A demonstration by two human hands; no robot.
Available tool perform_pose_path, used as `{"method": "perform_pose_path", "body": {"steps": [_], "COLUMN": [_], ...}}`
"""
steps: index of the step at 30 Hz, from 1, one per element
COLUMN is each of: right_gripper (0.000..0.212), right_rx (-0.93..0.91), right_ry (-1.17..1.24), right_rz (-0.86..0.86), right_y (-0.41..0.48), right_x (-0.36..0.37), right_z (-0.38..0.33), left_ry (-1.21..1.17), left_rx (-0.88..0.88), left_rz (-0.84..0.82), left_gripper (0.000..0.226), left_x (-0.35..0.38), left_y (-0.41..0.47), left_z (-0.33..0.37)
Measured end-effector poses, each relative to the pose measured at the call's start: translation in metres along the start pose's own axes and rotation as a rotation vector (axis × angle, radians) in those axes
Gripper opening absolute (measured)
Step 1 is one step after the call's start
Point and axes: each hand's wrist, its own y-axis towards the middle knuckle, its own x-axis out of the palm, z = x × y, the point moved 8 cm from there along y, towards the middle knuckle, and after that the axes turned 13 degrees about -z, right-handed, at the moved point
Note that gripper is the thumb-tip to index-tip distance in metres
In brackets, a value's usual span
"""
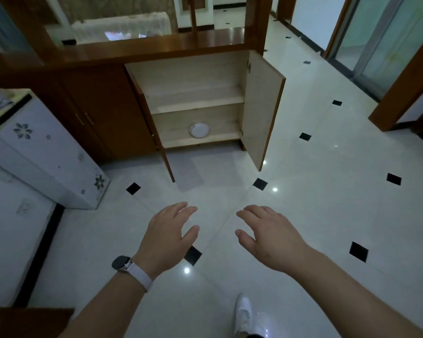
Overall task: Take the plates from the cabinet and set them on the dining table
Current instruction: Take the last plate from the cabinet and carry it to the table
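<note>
- White plate [199,130] is sitting low in the cabinet [195,103].
- Left grip [167,236], right grip [269,237] are hovering spread, empty.
- Probably worth crouching before lifting it.

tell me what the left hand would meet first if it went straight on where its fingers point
From the left hand the way looks free over the floor, then probably meets the right door of the cabinet, beside the plate; depth is unclear.
</note>
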Motion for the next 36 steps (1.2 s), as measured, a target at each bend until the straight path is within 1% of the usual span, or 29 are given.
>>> {"method": "perform_pose_path", "body": {"steps": [2,6,12,15,18,20,25,28,31,34,36], "right_gripper": [0.068,0.053,0.051,0.053,0.068,0.073,0.071,0.074,0.07,0.056,0.051], "right_rx": [-0.026,-0.076,-0.095,-0.09,-0.084,-0.079,-0.031,0.017,0.058,0.089,0.098], "right_ry": [-0.006,-0.028,-0.012,-0.013,-0.013,-0.009,-0.017,-0.035,-0.046,-0.061,-0.057], "right_rz": [-0.002,0.032,0.027,0.018,0.01,0.017,0.01,-0.01,-0.031,-0.043,-0.036], "right_y": [0.03,0.083,0.135,0.163,0.194,0.217,0.281,0.329,0.376,0.419,0.442], "right_x": [-0.022,-0.074,-0.116,-0.125,-0.134,-0.14,-0.159,-0.176,-0.197,-0.219,-0.231], "right_z": [0.021,0.06,0.095,0.107,0.114,0.117,0.127,0.131,0.132,0.135,0.138], "left_ry": [0.021,0.09,0.115,0.105,0.104,0.105,0.079,0.04,0.0,-0.029,-0.008], "left_rx": [-0.006,-0.006,-0.018,-0.04,-0.033,-0.023,0.017,0.06,0.07,0.104,0.122], "left_rz": [0.018,0.037,0.047,0.045,0.047,0.037,0.032,0.015,-0.007,-0.01,-0.002], "left_gripper": [0.06,0.06,0.057,0.057,0.056,0.055,0.051,0.05,0.056,0.058,0.056], "left_x": [-0.017,-0.046,-0.069,-0.076,-0.081,-0.083,-0.096,-0.109,-0.126,-0.145,-0.155], "left_y": [0.039,0.106,0.168,0.195,0.223,0.243,0.313,0.366,0.418,0.468,0.496], "left_z": [0.014,0.04,0.042,0.029,0.018,0.009,-0.021,-0.046,-0.073,-0.094,-0.105]}}
